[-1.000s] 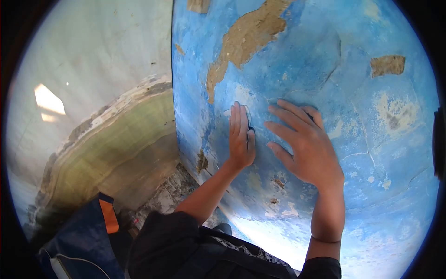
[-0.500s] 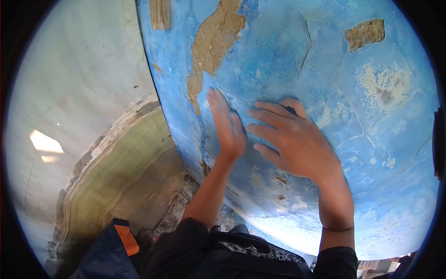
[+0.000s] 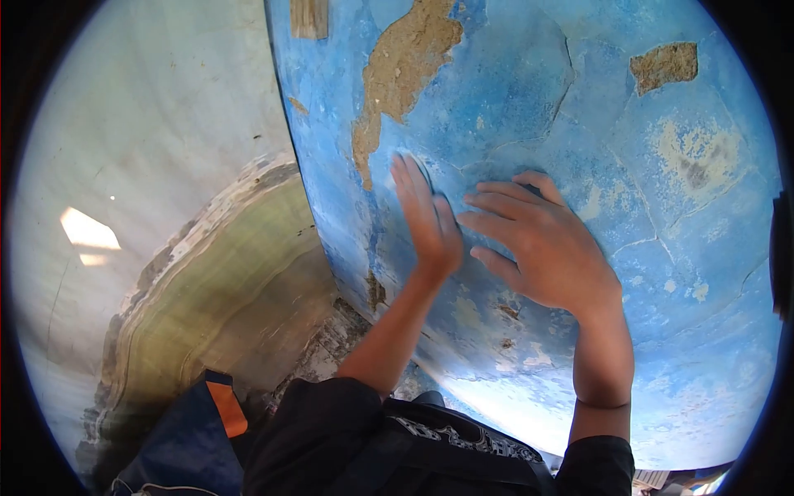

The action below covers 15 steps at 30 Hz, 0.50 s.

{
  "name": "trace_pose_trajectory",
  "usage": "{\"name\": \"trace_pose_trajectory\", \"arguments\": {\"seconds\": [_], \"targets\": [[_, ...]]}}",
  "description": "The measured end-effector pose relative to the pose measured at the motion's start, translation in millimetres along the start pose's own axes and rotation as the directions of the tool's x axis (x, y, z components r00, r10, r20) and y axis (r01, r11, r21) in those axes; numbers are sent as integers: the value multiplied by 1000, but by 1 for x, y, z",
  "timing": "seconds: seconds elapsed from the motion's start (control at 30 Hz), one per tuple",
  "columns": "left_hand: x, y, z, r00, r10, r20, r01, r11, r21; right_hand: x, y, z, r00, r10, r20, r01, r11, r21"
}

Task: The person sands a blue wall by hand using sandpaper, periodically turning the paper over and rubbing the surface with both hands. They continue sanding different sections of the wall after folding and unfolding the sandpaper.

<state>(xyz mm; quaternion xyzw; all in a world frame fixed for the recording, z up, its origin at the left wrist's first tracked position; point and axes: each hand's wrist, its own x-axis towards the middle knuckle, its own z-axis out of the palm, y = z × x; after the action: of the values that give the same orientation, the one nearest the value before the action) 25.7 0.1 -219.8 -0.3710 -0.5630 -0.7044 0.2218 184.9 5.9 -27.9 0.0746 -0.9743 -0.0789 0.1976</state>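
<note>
A blue painted wall [image 3: 496, 99] with peeling paint and fine cracks faces me. My left hand [image 3: 426, 217] is seen edge-on against it, fingers straight and held close together, just below a bare brown plaster patch [image 3: 405, 66]. Beside it, my right hand [image 3: 542, 244] rests with its back toward me, fingers stretched and slightly spread on the blue surface. A small gap separates the two hands. The palms are hidden; I see nothing held in either hand.
To the left stands a pale wall [image 3: 157, 107] with a greenish stained lower part [image 3: 231, 264]. A dark blue item with an orange patch [image 3: 227, 409] lies at lower left. A wooden piece [image 3: 309, 18] is set high in the blue wall, and a rough brown patch [image 3: 664, 68] shows at upper right.
The wall and both hands appear shifted to the right in view. Against the wall, the hands have moved only slightly and stay open on it.
</note>
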Motion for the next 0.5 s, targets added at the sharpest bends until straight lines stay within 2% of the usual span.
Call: {"name": "trace_pose_trajectory", "arguments": {"seconds": [0.03, 0.1, 0.2, 0.3, 0.43, 0.5], "targets": [[-22, 3, 4, 1000, 5, -8, -5, 1000, 7, 2, -1, -1, 1000, 8, -26, -8, 1000, 3], [-55, 22, 8, 997, -29, 77, 26, 999, 37, 2, -3, -4, 999, 29, -44, -29, 1000, -10], [-16, 19, 6, 995, 45, 85, -44, 999, -12, -2, -4, -6, 997, 64, -45, -64, 998, -4], [39, 17, -10, 992, 75, 98, -78, 997, 26, -5, -3, -8, 998, 54, -30, -54, 999, 1], [0, 7, -2, 997, 63, 39, -64, 998, 27, -8, -2, -12, 998, 60, 0, -60, 998, 8], [-31, 24, 3, 995, -73, 60, 73, 997, 16, -7, -3, -15, 998, 63, 3, -63, 998, 21]]}}
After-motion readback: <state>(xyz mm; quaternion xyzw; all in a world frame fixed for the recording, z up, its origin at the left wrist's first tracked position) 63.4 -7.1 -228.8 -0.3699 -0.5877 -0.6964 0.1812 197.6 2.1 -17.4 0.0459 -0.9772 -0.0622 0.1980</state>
